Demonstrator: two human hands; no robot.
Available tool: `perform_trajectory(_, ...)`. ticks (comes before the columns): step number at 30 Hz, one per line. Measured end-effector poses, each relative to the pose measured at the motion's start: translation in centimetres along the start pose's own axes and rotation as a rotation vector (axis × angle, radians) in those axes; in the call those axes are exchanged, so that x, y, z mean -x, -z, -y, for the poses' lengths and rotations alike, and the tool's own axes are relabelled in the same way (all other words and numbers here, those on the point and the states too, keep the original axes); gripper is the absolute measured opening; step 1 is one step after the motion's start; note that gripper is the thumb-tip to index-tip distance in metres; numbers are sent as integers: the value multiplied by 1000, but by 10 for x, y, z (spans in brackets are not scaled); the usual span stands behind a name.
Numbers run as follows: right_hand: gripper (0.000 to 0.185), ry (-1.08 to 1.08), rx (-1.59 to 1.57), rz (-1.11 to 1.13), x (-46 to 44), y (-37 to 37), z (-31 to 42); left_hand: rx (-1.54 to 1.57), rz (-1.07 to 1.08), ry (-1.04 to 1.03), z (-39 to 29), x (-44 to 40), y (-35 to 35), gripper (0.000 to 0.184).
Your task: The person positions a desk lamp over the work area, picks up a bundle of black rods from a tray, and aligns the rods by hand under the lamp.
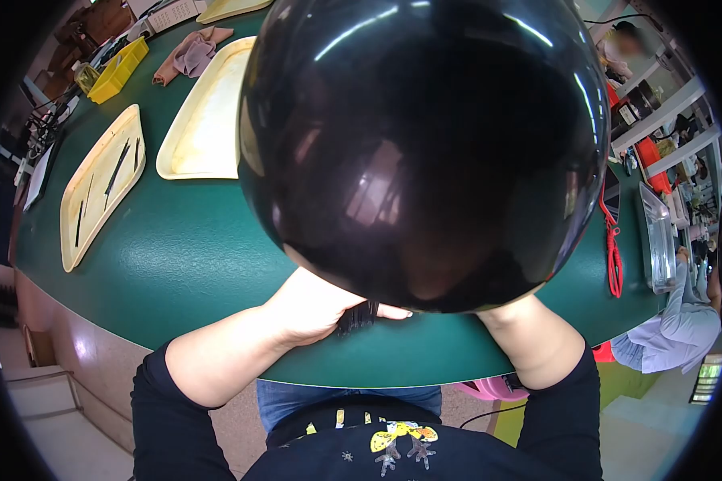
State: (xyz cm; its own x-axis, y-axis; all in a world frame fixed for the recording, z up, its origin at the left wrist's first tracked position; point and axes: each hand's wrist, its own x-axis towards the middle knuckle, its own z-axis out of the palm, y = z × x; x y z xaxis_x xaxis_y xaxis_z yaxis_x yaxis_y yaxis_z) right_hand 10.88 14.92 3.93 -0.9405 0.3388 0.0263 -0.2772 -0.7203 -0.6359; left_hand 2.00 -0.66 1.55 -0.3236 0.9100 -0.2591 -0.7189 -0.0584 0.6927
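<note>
A large glossy black rounded object [425, 152] fills the middle of the view, above the green table [176, 248]. My left hand [325, 307] is under its lower left edge, near a black bristly item [357, 318]. One fingertip shows just right of the bristles; the other fingers are hidden, so the grip is unclear. On the right, my right hand [509, 309] shows only near the wrist beneath the black object, and its fingers are hidden behind it.
Left are a tray [96, 200] with thin dark pieces, a larger cream tray [196, 132], a yellow bin [120, 70] and a cloth [191, 54]. Right are a red cord [614, 260], a clear tray [656, 236] and a person in a light top [674, 333].
</note>
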Motion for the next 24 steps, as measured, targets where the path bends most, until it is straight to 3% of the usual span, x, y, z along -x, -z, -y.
perform_trajectory(1,36,4,-76,-2,-4,0,3,-92,19,9,-2,0,-1,27)
perform_trajectory(2,43,-138,65,-476,-17,9,3,-110,161,-57,2,2,8,21)
perform_trajectory(5,50,-56,7,191,-3,55,0,-135,233,107,1,-2,14,20)
perform_trajectory(6,47,75,445,446,-13,57,-4,-235,232,134,-3,-2,10,19)
perform_trajectory(7,36,-233,462,165,-9,9,6,-247,241,143,-2,-2,10,19)
perform_trajectory(9,27,-310,722,174,-7,8,6,-273,255,159,0,-2,13,19)
perform_trajectory(10,24,-162,700,200,-7,9,2,-306,263,57,1,-3,11,16)
perform_trajectory(13,23,166,968,325,-15,15,-3,-140,75,23,1,-1,13,14)
perform_trajectory(14,31,143,1149,277,-8,7,10,-144,35,2,-2,-3,8,14)
perform_trajectory(17,43,64,356,-27,-5,74,-24,-43,65,8,4,-5,15,14)
perform_trajectory(18,52,-22,503,-36,-4,76,-15,27,77,31,4,-5,14,14)
perform_trajectory(21,49,-109,620,141,-5,61,-6,207,141,96,1,-4,10,14)
perform_trajectory(22,44,58,753,400,-16,45,-4,247,185,111,-2,-3,8,14)
perform_trajectory(24,40,-44,610,399,-13,32,-3,245,207,139,-4,-4,7,14)
